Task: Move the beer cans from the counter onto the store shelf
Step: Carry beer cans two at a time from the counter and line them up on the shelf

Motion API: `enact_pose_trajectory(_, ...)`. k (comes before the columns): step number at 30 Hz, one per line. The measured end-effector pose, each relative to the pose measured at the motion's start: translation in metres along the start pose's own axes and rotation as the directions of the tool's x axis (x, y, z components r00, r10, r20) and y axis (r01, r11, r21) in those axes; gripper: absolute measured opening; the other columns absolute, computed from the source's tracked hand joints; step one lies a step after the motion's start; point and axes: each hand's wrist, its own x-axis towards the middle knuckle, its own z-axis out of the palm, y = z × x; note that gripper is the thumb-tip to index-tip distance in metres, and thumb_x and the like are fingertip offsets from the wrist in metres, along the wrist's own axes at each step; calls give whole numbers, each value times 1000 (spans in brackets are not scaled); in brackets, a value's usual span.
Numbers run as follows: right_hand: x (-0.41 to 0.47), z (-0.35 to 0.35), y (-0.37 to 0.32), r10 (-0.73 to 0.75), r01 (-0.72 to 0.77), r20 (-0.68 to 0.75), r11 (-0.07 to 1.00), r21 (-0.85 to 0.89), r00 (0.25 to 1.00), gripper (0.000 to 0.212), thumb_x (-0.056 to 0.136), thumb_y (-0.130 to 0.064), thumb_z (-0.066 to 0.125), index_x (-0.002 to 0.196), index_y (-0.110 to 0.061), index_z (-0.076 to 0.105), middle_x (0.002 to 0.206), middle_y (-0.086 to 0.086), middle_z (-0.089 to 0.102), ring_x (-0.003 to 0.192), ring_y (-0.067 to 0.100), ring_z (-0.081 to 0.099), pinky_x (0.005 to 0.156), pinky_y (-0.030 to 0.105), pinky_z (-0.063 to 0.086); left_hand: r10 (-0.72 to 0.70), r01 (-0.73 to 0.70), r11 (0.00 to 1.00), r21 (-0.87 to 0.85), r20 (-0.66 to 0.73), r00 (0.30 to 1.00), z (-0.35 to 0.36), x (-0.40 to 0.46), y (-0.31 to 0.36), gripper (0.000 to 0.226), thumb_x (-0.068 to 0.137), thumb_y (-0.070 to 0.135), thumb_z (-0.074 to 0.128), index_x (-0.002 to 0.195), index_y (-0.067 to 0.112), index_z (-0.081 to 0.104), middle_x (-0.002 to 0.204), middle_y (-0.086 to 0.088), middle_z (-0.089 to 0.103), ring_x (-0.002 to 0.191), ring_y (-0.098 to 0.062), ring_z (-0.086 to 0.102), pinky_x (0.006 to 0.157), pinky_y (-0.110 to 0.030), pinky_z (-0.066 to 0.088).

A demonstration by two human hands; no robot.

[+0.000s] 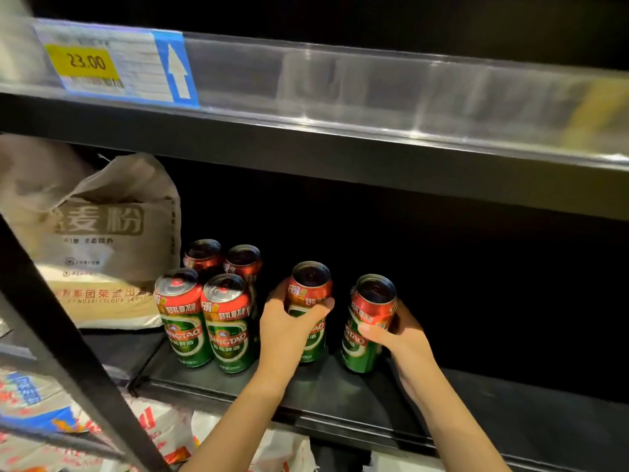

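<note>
Several red-and-green beer cans stand upright on the black store shelf. A block of four cans sits at the left, two in front and two behind. My left hand grips a further can just right of that block, its base on the shelf. My right hand grips another can farther right, tilted slightly and resting on the shelf. The counter is out of view.
A large paper flour sack fills the shelf's left end beside the cans. The upper shelf's edge carries a clear price rail with a yellow 23.00 tag. A black diagonal frame bar crosses the lower left. Printed bags lie below.
</note>
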Motion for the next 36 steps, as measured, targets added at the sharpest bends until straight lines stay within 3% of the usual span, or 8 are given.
enact_pose_trajectory(5, 18, 1, 7, 8, -9, 32, 1000, 20, 999, 94, 43, -39, 85, 129, -24, 52, 121, -1, 65, 113, 18, 61, 101, 47, 46, 0, 0, 1000, -2, -8, 1000, 4, 14, -6, 50, 67, 22, 83, 112, 24, 62, 98, 5, 71, 93, -9, 66, 83, -27, 52)
enact_pose_trajectory(15, 39, 11, 18, 0, 3, 98, 1000, -28, 995, 78, 54, -27, 85, 125, -22, 54, 119, 0, 67, 114, 18, 61, 101, 45, 46, 4, -6, 1000, -14, -82, 997, 3, 32, -16, 49, 66, 20, 83, 110, 27, 62, 98, 9, 70, 94, -6, 64, 85, -27, 49)
enact_pose_trajectory(17, 44, 16, 17, -4, 10, 116, 999, -50, 993, 90, 49, -35, 83, 131, -17, 50, 124, 4, 63, 118, 22, 58, 102, 47, 45, 6, -7, 1000, -15, -90, 996, 1, 33, -19, 48, 66, 20, 83, 109, 25, 62, 99, 8, 70, 95, -8, 64, 84, -26, 49)
enact_pose_trajectory(21, 50, 20, 17, -30, 42, 181, 997, -59, 983, 84, 56, -32, 83, 130, -14, 49, 127, 8, 61, 123, 26, 54, 101, 45, 45, 4, -6, 1000, -22, -87, 996, 0, 37, -23, 47, 67, 19, 82, 109, 23, 62, 99, 7, 70, 95, -9, 65, 86, -28, 49)
enact_pose_trajectory(24, 51, 18, 19, -79, 94, 205, 993, -66, 976, 93, 56, -44, 86, 134, -14, 45, 130, 9, 59, 123, 24, 55, 101, 47, 45, -14, 12, 999, -31, -74, 997, 0, 37, -26, 52, 66, 21, 83, 113, 23, 60, 102, 6, 69, 97, -11, 65, 88, -31, 50)
enact_pose_trajectory(31, 60, 13, 14, -73, 117, 254, 980, -162, 964, 87, 63, -51, 82, 129, -15, 38, 123, 3, 61, 118, 13, 57, 92, 27, 50, -15, 14, 999, -29, -38, 999, -1, 36, -28, 65, 69, 18, 81, 127, 19, 51, 109, 7, 64, 103, -9, 60, 85, -19, 46)
enact_pose_trajectory(33, 58, 12, 14, -77, 124, 251, 976, -178, 965, 87, 65, -54, 79, 130, -15, 36, 127, 5, 54, 117, 7, 57, 91, 23, 50, 6, -6, 1000, -17, -23, 1000, -2, 36, -30, 67, 71, 16, 79, 130, 19, 48, 112, 6, 63, 100, -5, 58, 77, -8, 46)
enact_pose_trajectory(36, 46, 15, 34, -34, 54, 158, 991, -123, 987, 76, 66, -34, 84, 127, -29, 41, 127, -7, 56, 115, 1, 57, 96, 27, 50, 46, -44, 997, 56, -28, 999, -4, 32, -41, 65, 72, 17, 79, 128, 23, 47, 108, 9, 62, 97, 1, 57, 76, -6, 45)
